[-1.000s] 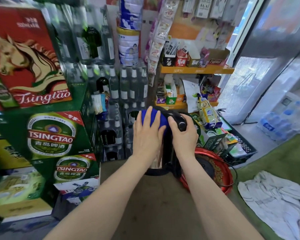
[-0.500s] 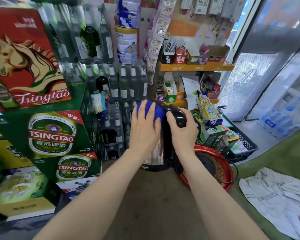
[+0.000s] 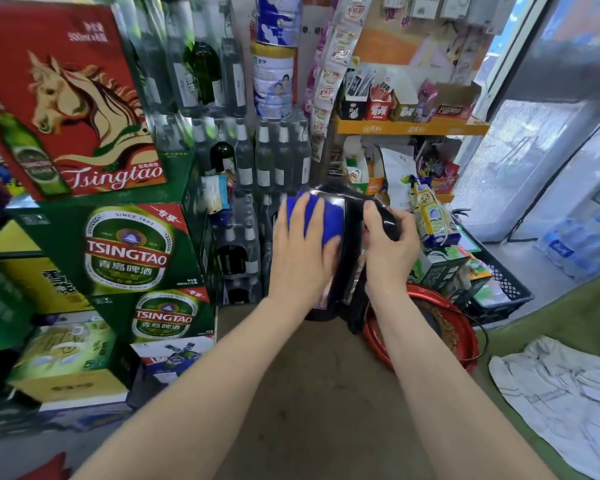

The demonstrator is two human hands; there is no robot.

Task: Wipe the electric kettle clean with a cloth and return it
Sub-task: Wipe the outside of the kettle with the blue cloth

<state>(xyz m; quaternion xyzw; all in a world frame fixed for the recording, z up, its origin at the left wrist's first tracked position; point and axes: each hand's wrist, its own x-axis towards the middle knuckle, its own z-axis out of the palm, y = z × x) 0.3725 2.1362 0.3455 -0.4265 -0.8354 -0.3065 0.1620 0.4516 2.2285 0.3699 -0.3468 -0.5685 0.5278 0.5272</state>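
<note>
A black and steel electric kettle [image 3: 347, 271] is held up in front of me, above the brown floor. My right hand [image 3: 388, 251] is wrapped around its black handle. My left hand [image 3: 300, 251] lies flat on a blue cloth [image 3: 329, 216], pressing it against the kettle's upper left side near the lid. Most of the steel body is hidden behind my left hand. Just below and right of the kettle sits a red round tray [image 3: 465, 348] with a dark base and a black cord on it.
Stacked Tsingtao beer cartons [image 3: 125, 247] stand at the left. Shrink-wrapped bottles [image 3: 267, 161] fill the back. An orange shelf [image 3: 409, 128] with snacks and a black crate [image 3: 503, 299] are at the right. A white cloth [image 3: 561, 396] lies on a green mat.
My left hand with the blue cloth has slid down and toward me over the kettle's top. The right hand keeps its grip on the handle.
</note>
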